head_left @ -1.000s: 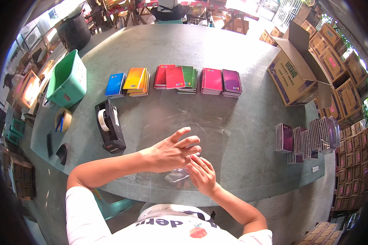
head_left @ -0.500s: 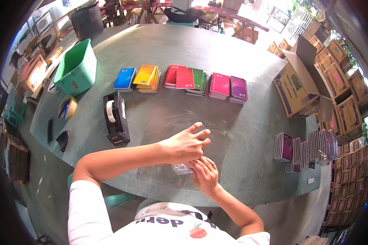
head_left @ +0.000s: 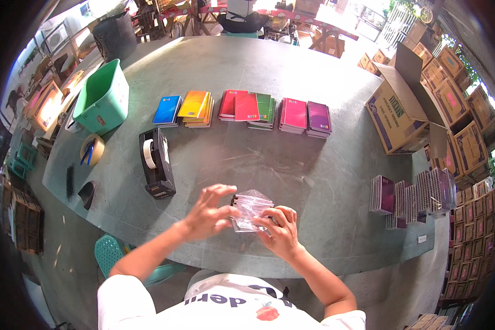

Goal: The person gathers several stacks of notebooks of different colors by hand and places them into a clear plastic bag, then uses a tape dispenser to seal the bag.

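- Smooth grey-green tabletop (head_left: 335,220) spreads broadly, with sunlight glaring on its far part at 1 o'clock; directions run from the bundle between the hands.
- Right hand (head_left: 281,231), at 4 o'clock: bent fingers and thumb pinch the near right corner of the plastic-wrapped bundle (head_left: 248,205).
- Left hand (head_left: 204,213), at 9 o'clock: fingers spread and loosely curved, closed on nothing, tips at the bundle's left edge; I cannot tell whether they press it.
- That bundle sits toward the table's near edge, its clear film creased and shiny; contact with the surface is hidden.
- 10 o'clock: a black tape dispenser (head_left: 160,175) with a white roll; farther out, a tan tape roll (head_left: 98,147) and a green bin (head_left: 111,104).
- 11 to 1 o'clock: a row of notebook stacks (head_left: 196,104), running blue, yellow, red, green, pink, purple.
- 3 o'clock: purple notebooks (head_left: 385,197) piled near the table's right edge, spiral edges showing.
- 2 o'clock: an open carton (head_left: 393,113), flaps raised; beyond the table, stacked cartons (head_left: 448,82).
- 8 o'clock: a green stool (head_left: 109,250) below the edge.
- 12 o'clock, across the room: a seated person (head_left: 242,22) beside a red-topped bench (head_left: 308,19).
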